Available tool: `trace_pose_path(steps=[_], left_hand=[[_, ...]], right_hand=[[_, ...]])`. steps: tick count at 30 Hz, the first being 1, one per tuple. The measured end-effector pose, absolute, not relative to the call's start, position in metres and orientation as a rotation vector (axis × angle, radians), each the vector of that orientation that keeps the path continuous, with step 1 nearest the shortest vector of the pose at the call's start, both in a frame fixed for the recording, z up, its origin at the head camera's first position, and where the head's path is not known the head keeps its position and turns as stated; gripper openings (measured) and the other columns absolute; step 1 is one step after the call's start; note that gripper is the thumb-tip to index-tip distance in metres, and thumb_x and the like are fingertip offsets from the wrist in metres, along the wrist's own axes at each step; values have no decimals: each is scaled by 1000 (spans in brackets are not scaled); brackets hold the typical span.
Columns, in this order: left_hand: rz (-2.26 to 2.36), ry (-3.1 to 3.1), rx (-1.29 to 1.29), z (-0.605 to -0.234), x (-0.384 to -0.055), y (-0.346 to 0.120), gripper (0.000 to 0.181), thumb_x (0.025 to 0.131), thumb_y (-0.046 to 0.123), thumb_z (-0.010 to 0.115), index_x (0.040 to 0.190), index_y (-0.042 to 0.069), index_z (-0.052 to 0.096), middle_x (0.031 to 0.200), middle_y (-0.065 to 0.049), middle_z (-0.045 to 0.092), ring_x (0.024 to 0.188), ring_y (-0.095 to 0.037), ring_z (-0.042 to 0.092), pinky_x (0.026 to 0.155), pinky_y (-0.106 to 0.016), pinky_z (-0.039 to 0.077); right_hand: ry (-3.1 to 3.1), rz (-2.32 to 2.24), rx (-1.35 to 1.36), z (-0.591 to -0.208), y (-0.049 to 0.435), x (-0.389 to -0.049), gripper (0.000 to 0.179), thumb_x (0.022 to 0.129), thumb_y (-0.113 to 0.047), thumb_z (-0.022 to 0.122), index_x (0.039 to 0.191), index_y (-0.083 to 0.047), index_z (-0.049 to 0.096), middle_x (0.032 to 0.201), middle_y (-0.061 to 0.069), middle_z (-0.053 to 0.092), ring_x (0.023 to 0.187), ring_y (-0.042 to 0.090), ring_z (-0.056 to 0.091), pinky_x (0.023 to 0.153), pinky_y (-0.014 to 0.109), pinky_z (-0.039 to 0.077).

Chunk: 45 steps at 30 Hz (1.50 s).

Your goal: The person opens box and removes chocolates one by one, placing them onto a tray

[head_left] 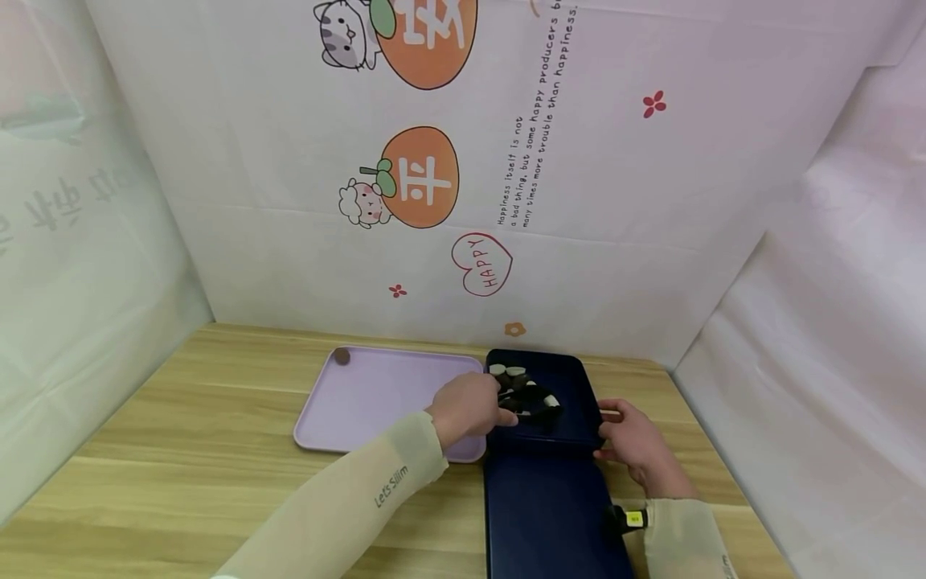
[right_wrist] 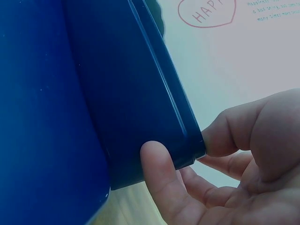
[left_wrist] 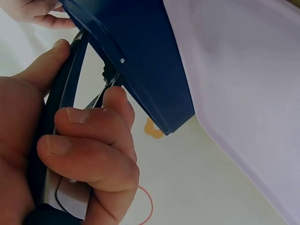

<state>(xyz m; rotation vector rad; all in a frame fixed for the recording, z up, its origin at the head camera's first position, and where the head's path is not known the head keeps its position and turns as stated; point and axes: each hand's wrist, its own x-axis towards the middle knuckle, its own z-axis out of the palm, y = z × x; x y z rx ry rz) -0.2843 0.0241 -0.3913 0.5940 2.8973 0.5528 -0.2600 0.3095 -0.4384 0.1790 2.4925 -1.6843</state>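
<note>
My left hand (head_left: pixel 470 406) grips a pair of dark tongs (left_wrist: pixel 70 89), with the thumb along one arm and the fingers curled round the other side. The tongs' black head reaches into the dark blue box (head_left: pixel 571 386), among several white and dark round pieces (head_left: pixel 515 372). In the left wrist view a scalloped tip (left_wrist: pixel 110 72) shows beside the box wall. My right hand (head_left: pixel 640 442) pinches the box at its near right corner, the thumb and fingers on either side of the wall in the right wrist view. Part of the tongs is hidden behind my left hand.
A light purple tray (head_left: pixel 383 394) lies left of the box, with one brown round piece (head_left: pixel 342 355) in its far left corner. A flat dark blue panel (head_left: pixel 550 515) extends from the box toward me. A printed white wall covering (head_left: pixel 615 265) stands behind the wooden table (head_left: pixel 217 402).
</note>
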Motion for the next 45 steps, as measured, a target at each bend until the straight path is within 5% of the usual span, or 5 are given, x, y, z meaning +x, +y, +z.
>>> trace_pose_path(steps=[9,17,31,40,45], left_hand=[[530,2923,548,-379,-286,12,65,90,57,67,138,13,61,136,-2,60,110,-23,63,82,-36,53],[565,2993,547,-375,-295,-19,68,89,57,69,143,19,56,123,-3,67,81,-17,61,62,-34,48],[452,3097,497,-363,-304,-114,63,89,52,71,136,12,60,128,-10,64,103,-28,63,87,-49,50],[441,3065,361,-366,-304,-173,38,89,43,74,90,7,63,78,-4,59,68,-21,52,64,-39,45],[382,3094,298,-371,-301,-190,37,89,42,75,88,7,64,75,-3,58,65,-21,52,60,-37,44]], right_hand=[[2475,-1692,178,-437,309,-259,51,100,1,38,151,3,29,147,31,30,103,36,55,74,45,56],[2476,-1689,175,-436,308,-258,52,101,1,39,151,4,28,148,32,29,113,42,50,74,46,56],[2489,-1699,200,-434,306,-258,52,99,2,39,150,4,29,146,33,31,105,39,54,73,46,56],[2492,-1685,214,-434,305,-259,53,99,1,40,151,3,30,147,32,31,106,37,55,73,46,56],[2501,-1682,211,-434,305,-259,54,99,2,40,151,4,29,147,33,30,106,37,55,72,45,56]])
